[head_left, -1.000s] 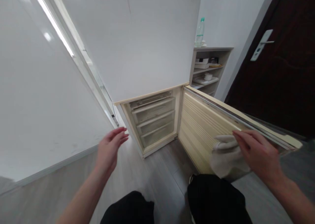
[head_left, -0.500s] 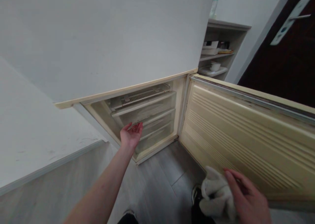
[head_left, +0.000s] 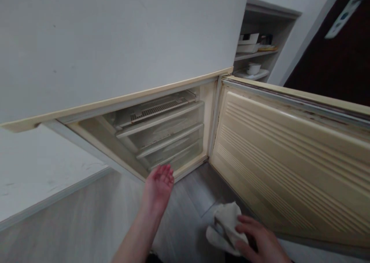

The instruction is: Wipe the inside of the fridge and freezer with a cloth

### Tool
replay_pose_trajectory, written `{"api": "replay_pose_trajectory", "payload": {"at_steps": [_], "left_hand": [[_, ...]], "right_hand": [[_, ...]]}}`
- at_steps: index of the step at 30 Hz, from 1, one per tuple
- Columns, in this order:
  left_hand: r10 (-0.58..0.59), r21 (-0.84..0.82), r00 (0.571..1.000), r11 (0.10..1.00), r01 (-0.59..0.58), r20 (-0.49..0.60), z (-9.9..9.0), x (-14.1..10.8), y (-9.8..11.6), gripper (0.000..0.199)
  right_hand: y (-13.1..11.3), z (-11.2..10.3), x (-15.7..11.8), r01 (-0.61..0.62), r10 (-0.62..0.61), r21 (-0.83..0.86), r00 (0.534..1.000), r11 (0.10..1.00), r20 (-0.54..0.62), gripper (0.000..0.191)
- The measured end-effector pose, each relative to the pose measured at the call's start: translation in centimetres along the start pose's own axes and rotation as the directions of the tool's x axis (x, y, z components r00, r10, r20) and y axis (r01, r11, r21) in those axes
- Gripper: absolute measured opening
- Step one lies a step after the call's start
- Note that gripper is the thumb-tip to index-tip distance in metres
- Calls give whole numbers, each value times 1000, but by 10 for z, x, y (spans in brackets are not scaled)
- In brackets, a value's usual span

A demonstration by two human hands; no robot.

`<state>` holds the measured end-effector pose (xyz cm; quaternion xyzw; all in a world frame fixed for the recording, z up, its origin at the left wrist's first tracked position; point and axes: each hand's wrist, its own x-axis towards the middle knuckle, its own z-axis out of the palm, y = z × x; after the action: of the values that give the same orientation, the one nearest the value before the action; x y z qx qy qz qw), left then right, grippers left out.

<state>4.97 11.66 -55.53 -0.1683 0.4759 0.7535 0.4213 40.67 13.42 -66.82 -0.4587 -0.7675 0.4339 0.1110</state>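
My left hand (head_left: 160, 184) is held palm up with its fingers slightly curled, in front of the lower drawers of an open freezer compartment (head_left: 210, 116). Nothing lies in the palm. Low on the right, my right hand (head_left: 257, 236) grips a crumpled whitish cloth (head_left: 228, 222) between thumb and fingers. Inside the compartment are translucent drawers (head_left: 170, 130) stacked under a grille shelf (head_left: 162, 109). The yellowed compartment door (head_left: 277, 159) stands wide open on the right, with rusty marks along its upper edge.
Above the compartment is a large white door panel (head_left: 130, 39). Grey plank flooring (head_left: 83, 216) lies below. At the back right, a shelf unit (head_left: 274, 9) holds boxes and a white cup (head_left: 253, 68), beside a dark door (head_left: 326, 66).
My left hand has drawn back and down from the drawer fronts. My right hand has moved left with the cloth. The view has come closer to the compartment.
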Motion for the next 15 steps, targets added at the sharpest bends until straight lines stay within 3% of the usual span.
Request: {"api": "replay_pose_trajectory", "payload": {"at_steps": [3,6,9,11,13,15], "left_hand": [[-68,105,997,992,72,-38,-10,-31,-33,9],[-78,199,997,977,75,5,-15,-48,-60,7],[49,448,989,887,-109,142,-22,-51,-72,22],[103,516,975,835,-192,197,-27,-46,-72,35],[126,526,970,822,-219,207,-32,-42,-66,47],[126,527,962,815,-239,242,-37,-39,-55,57]], "right_hand": [[26,15,-3,36,-25,-139,997,990,79,25],[9,13,6,-47,57,-180,997,983,52,24],[-54,-6,18,-38,39,59,999,998,-5,40],[-103,-18,27,10,30,309,992,951,-124,44],[-146,-25,38,63,70,594,978,802,-197,43],[-175,-25,52,135,133,812,959,568,-252,46]]}}
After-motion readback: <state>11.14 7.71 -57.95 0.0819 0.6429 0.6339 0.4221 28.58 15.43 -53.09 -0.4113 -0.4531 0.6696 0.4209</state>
